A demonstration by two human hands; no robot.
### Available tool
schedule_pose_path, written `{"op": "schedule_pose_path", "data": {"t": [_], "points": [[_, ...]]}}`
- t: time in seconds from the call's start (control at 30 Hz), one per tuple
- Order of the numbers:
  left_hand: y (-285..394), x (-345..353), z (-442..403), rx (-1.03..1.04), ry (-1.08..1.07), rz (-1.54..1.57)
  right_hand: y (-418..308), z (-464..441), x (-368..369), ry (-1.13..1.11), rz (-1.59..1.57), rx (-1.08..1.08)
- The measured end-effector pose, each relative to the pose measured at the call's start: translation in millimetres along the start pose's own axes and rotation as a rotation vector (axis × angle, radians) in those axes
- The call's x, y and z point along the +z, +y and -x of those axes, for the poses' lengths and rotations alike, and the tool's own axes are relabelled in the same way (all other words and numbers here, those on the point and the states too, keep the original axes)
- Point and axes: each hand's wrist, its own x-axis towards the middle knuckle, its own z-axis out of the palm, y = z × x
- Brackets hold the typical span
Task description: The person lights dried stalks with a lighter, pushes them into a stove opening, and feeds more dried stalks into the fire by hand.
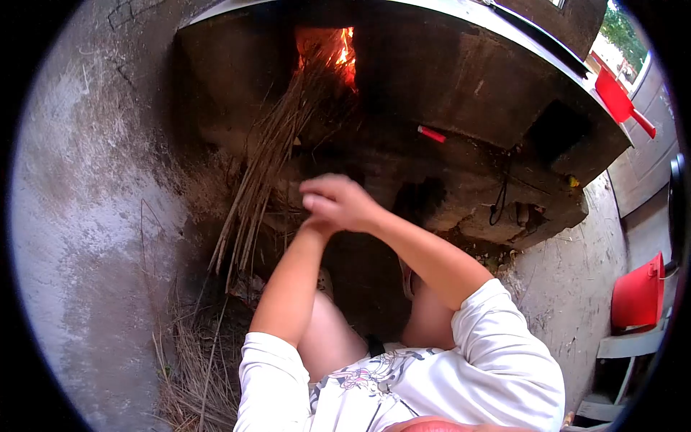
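Forearms angle inward, right hand (345, 204) crossed over left hand (319, 225). Hands blurred and overlapping; can't tell if either is open or closed. Dry sticks (277, 137) lean beside them, upper ends in lit stove opening (305, 40).

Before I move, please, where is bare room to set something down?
At right, the floor between the stove and red bucket looks mostly bare. The left is crowded: long sticks slope from the fire toward loose twigs.
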Motion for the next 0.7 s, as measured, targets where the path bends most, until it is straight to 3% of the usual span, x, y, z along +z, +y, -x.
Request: {"op": "schedule_pose_path", "data": {"t": [0.07, 0.13, 0.23, 0.33, 0.37, 0.5, 0.53, 0.6, 0.63, 0.7], "points": [[14.4, 7.4, 2.3, 0.108, -0.164, -0.008, -15.0, 11.2, -1.9, -0.453, 0.254, 0.373], [27.9, 13.4, 1.4, 0.185, -0.270, -0.001, -17.4, 23.0, -11.7, -0.432, 0.075, 0.417], [42.8, 18.9, -6.9, 0.238, -0.353, 0.000, 14.9, 25.4, -24.9, -0.596, -0.119, 0.600], [49.1, 21.8, -16.1, 0.222, -0.379, -0.011, 53.9, 17.6, -20.8, -0.667, -0.036, 0.683], [48.3, 25.2, -18.4, 0.204, -0.388, -0.010, 66.6, 16.3, -20.1, -0.681, -0.049, 0.670], [29.2, 39.1, -33.9, 0.064, -0.516, -0.040, 121.6, 23.0, -20.7, -0.703, 0.475, 0.656], [24.6, 41.3, -36.8, 0.057, -0.519, -0.040, 137.3, 27.7, -19.5, -0.706, 0.469, 0.652], [20.0, 40.8, -39.1, 0.104, -0.537, 0.019, 150.1, 33.3, -20.7, -0.937, 0.821, 0.377], [20.5, 38.3, -39.0, 0.104, -0.541, 0.017, 147.9, 32.9, -22.9, -0.936, 0.817, 0.378], [22.0, 33.6, -36.7, 0.049, -0.519, 0.093, 138.8, 31.7, -28.7, -0.844, 0.666, 0.576]]}}
